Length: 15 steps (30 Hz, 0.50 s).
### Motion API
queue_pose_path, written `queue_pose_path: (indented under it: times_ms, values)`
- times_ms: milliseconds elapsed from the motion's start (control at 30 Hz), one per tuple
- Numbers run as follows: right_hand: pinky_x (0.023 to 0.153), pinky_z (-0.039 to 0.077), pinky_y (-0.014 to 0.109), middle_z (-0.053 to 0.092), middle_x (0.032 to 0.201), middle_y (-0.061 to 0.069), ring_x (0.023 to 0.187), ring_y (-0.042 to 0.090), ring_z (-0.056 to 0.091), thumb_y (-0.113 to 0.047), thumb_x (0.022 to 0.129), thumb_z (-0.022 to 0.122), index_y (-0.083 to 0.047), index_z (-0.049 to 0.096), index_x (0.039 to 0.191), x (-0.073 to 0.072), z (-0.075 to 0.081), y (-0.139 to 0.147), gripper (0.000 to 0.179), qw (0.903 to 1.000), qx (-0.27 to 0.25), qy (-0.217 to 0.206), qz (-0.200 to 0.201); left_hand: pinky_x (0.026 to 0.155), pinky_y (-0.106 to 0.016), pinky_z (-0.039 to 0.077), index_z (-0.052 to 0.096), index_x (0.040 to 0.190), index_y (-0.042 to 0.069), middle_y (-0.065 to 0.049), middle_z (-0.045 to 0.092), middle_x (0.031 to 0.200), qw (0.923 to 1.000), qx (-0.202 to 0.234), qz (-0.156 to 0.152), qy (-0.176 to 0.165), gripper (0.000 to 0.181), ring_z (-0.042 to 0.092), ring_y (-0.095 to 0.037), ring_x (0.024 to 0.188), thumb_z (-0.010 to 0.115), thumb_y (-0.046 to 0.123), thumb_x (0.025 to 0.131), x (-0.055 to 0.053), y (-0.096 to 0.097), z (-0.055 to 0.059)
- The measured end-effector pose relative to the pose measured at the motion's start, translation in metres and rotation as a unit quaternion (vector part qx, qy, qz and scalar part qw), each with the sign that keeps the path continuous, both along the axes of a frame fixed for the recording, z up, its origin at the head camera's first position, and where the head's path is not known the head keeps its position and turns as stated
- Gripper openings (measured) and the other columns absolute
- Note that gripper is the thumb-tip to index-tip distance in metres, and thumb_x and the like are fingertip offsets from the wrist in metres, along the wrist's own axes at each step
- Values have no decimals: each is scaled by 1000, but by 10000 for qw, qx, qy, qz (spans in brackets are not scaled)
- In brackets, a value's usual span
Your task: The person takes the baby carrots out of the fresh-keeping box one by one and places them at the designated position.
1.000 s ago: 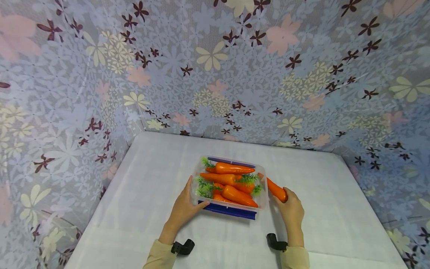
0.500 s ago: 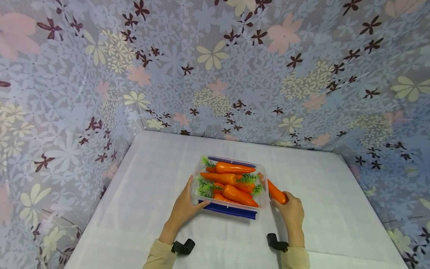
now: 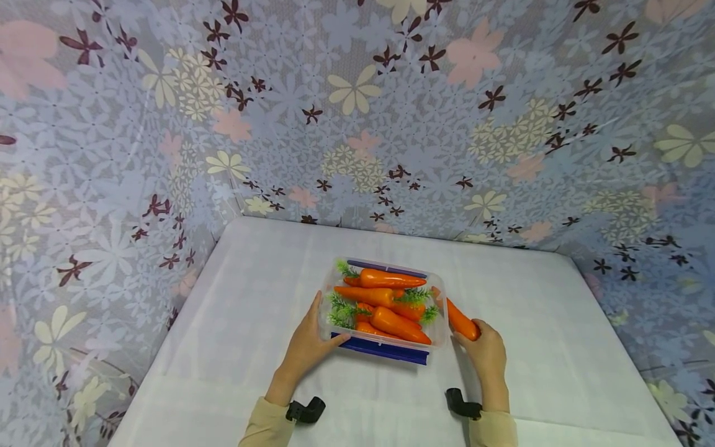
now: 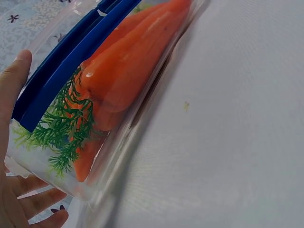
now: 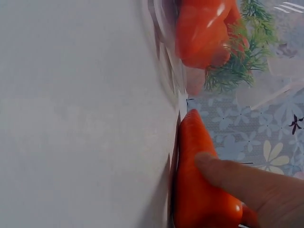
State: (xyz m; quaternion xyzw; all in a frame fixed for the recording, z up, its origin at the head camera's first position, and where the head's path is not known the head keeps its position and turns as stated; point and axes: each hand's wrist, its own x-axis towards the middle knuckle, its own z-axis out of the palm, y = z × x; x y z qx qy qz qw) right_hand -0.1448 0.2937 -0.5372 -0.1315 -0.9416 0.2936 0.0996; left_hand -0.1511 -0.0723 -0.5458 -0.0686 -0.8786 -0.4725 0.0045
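A clear plastic food container (image 3: 439, 336) full of orange carrots (image 3: 396, 325) with green leafy tops sits mid-table in the head view. Along its front side runs a dark blue clip (image 3: 380, 349). My left hand (image 3: 303, 347) holds the container's left end, thumb by the clip and fingers spread along the end wall in the left wrist view. To the right of the container, a loose carrot (image 3: 461, 321) lies slanted on the table with its tip near the end wall. My right hand (image 3: 487, 352) grips its thick end, thumb across it (image 5: 197, 190); most other fingers are hidden.
A white cloth covers the table (image 3: 234, 267). Flower-patterned fabric (image 3: 357, 155) rises behind it and at both sides. On each wrist sits a black camera mount (image 3: 306, 410). A second blue clip (image 3: 385, 268) hangs at the container's far side.
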Motion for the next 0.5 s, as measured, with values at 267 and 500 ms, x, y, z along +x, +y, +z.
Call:
queue_pose_path:
  times_ms: [267, 500]
  values:
    - [90, 45, 56, 59, 117, 33, 104, 45, 54, -11, 79, 76, 12, 56, 123, 4, 17, -3, 54, 9988, -80, 405, 275, 109, -56, 34, 7, 155, 19, -14, 25, 157, 10000, -51, -60, 9, 109, 35, -38, 139, 69, 61, 76, 1, 0, -2]
    - [89, 44, 56, 63, 113, 30, 102, 43, 56, -5, 80, 74, 10, 59, 119, 2, 38, -13, 45, 9911, -283, 1226, 444, 110, -56, 33, 6, 155, 23, -12, 24, 158, 10000, -35, -39, -36, 109, 33, -37, 140, 69, 62, 76, 0, -1, -2]
